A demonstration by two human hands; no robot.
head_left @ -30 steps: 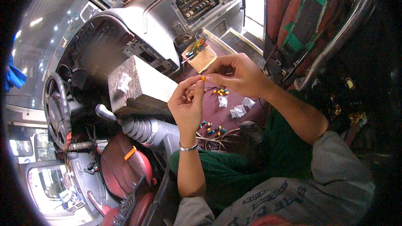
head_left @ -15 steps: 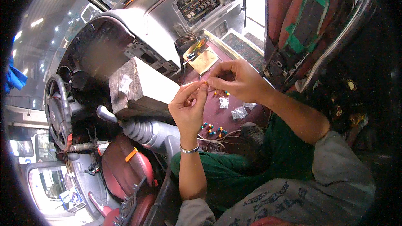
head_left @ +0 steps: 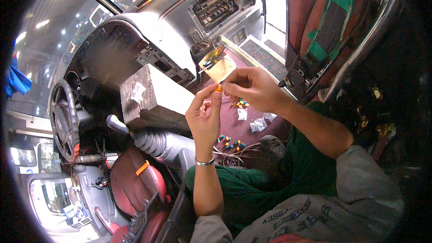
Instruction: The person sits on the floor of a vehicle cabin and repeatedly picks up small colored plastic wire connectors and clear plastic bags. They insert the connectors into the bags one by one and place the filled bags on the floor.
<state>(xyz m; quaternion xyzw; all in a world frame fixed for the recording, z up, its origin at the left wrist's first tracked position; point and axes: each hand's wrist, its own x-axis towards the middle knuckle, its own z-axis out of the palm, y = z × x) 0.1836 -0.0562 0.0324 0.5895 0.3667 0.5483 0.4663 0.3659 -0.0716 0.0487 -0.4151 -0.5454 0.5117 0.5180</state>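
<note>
Head view — orange piece (head_left: 219,88) between left fingers (head_left: 216,101) and right fingers (head_left: 235,91)

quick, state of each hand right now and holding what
Left hand: closed, thumb and forefinger pinching a small orange piece.
Right hand: closed, fingertips pinching at the same piece.

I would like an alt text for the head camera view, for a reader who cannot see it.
A person's left hand and right hand meet at a small orange piece inside a vehicle cab. Small coloured pieces and clear packets lie on the dark red floor below; a steering wheel and gear lever are at the left.
</note>
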